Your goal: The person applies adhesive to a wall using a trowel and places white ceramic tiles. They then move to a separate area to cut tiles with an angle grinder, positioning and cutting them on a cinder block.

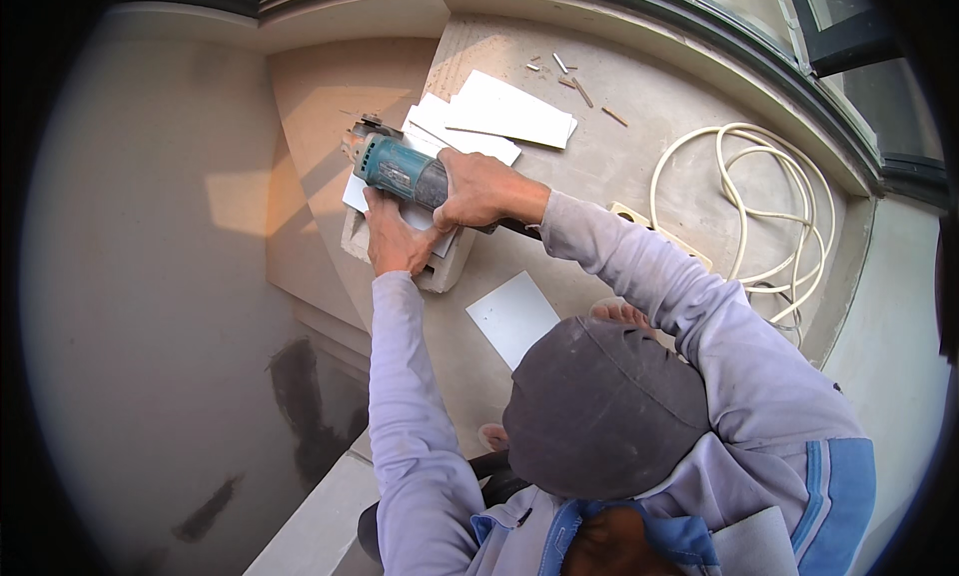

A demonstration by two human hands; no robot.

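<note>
A teal and black angle grinder (395,169) lies across a white tile piece (355,192) on a pale block (437,279). My right hand (486,188) is wrapped round the grinder's dark body from the right. Just below the tool, my left hand (396,238) grips the white tile piece against the block, its fingers close to the grinder's body. The grinder's head points to the far left; its disc is hard to make out. More white tiles (509,108) lie stacked beyond it, and a single white tile (513,319) rests flat nearer to me.
Thin tile offcuts (582,91) are scattered at the back. A coiled cream cable (734,201) lies on the right beside a power strip (659,232). Brown boards (320,116) lie at the left, by a ledge. A dark cap (604,406) and bare toes (621,313) show below.
</note>
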